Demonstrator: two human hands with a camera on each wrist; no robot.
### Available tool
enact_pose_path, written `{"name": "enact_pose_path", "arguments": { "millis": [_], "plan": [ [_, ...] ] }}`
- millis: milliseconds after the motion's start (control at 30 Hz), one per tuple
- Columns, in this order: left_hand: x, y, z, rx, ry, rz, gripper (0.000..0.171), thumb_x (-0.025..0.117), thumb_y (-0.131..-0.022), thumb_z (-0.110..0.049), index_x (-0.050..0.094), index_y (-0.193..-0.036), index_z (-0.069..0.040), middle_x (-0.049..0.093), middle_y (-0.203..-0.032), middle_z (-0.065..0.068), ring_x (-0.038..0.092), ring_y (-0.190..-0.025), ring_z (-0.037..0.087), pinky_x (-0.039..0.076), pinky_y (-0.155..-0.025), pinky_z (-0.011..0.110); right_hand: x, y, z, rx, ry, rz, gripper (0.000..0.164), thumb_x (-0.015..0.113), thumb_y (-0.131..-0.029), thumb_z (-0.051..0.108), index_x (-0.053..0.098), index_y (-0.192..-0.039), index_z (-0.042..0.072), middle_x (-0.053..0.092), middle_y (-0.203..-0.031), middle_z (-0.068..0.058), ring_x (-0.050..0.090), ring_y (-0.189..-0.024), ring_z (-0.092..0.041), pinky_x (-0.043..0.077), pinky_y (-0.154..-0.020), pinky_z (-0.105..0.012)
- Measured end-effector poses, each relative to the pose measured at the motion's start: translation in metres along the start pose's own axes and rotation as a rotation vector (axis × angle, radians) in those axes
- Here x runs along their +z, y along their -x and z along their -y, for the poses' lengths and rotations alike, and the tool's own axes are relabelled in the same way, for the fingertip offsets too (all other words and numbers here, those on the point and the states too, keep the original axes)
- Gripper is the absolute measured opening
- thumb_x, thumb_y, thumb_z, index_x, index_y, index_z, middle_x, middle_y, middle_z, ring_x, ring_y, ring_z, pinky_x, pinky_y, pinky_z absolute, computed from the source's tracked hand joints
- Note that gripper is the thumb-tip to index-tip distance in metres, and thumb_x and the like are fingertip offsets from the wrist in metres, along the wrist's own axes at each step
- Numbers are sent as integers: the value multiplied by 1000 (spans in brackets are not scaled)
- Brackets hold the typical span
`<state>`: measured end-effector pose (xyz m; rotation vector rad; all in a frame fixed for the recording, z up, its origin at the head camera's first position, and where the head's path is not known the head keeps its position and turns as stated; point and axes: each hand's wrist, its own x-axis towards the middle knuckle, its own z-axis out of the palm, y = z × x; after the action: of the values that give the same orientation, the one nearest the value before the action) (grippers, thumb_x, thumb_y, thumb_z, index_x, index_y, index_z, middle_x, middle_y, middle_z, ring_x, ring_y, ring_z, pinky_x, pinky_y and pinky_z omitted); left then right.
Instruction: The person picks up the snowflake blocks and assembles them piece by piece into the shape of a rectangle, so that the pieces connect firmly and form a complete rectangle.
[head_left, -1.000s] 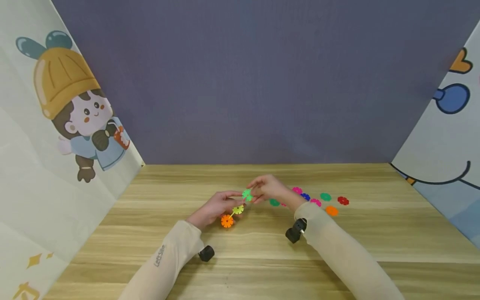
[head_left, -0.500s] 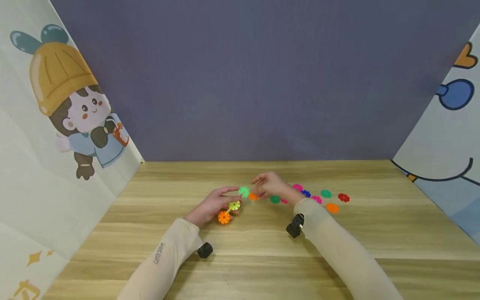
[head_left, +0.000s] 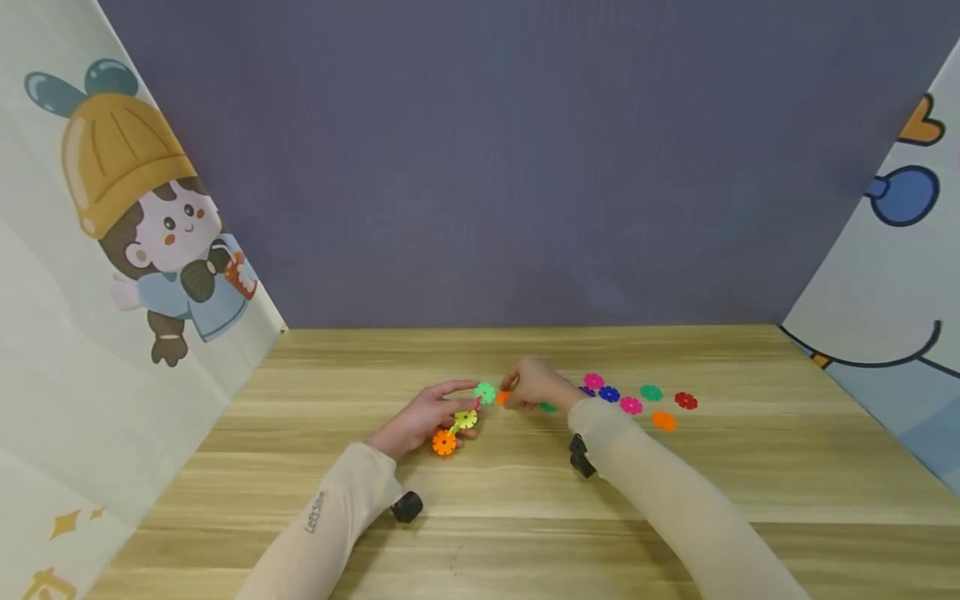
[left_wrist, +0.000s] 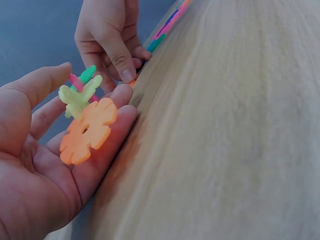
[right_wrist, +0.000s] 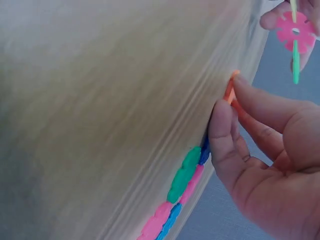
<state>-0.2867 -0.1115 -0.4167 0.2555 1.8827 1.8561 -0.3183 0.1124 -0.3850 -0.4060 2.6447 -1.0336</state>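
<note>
My left hand (head_left: 423, 419) grips a snowflake-disc chain (left_wrist: 77, 105) (orange end nearest me); my right hand (head_left: 536, 383) pinches another orange snowflake disc (right_wrist: 230, 93).

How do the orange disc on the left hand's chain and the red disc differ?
The orange disc is linked to a yellow-green disc; the red disc lies unlinked. The orange disc is tilted; the red disc lies flat. Both are notched, flower-like.

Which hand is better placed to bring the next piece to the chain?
Probably the right hand: it pinches an orange disc and is nearer the other loose discs, while the left hand holds the linked chain.
</note>
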Motion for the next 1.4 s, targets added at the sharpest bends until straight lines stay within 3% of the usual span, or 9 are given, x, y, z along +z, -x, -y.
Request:
{"name": "enact_pose_path", "arguments": {
  "millis": [233,433,600,833,1033,1400],
  "plan": [
    [-5,-2,1,-22,0,1,53,65,-98,-18,48,-148,-11,67,-114,18,72,-77,27,60,-58,33,2,0,4,35,39,0,21,80,-79,-4,74,-100,-2,68,-85,-8,61,-57,-13,57,-54,-25],
    [-5,-2,0,-28,-1,7,52,64,-99,-17,48,-147,-11,67,-114,17,72,-78,27,60,-59,34,2,0,2,18,70,-40,19,84,-76,-2,70,-86,4,66,-72,-5,50,-51,-11,45,-46,-21],
    [-4,0,-1,-27,-7,11,51,62,-100,-16,47,-148,-10,68,-112,18,72,-79,26,60,-56,34,0,2,-4,6,-71,-35,17,78,-78,-10,65,-84,0,65,-62,-9,59,-50,-16,54,-46,-26],
    [-5,-1,-1,-28,-13,24,49,61,-99,-15,49,-147,-11,69,-112,18,72,-78,25,60,-56,33,-5,7,-11,-95,-183,-41,10,68,-82,-15,66,-88,-6,67,-71,-12,67,-58,-21,61,-54,-33],
    [-6,-3,-1,9,-6,46,49,61,-99,-15,51,-146,-9,69,-114,19,73,-77,25,61,-58,36,-7,13,-10,-179,-279,-94,8,67,-85,-14,66,-91,-8,66,-76,-12,66,-60,-20,62,-57,-36],
    [-4,-1,-8,-31,-1,77,47,59,-99,-13,51,-145,-10,67,-117,23,70,-72,23,59,-54,33,-9,22,-8,-215,-420,-159,10,70,-83,-15,66,-92,-12,67,-77,-13,67,-63,-19,62,-68,-49]
  ]
}}
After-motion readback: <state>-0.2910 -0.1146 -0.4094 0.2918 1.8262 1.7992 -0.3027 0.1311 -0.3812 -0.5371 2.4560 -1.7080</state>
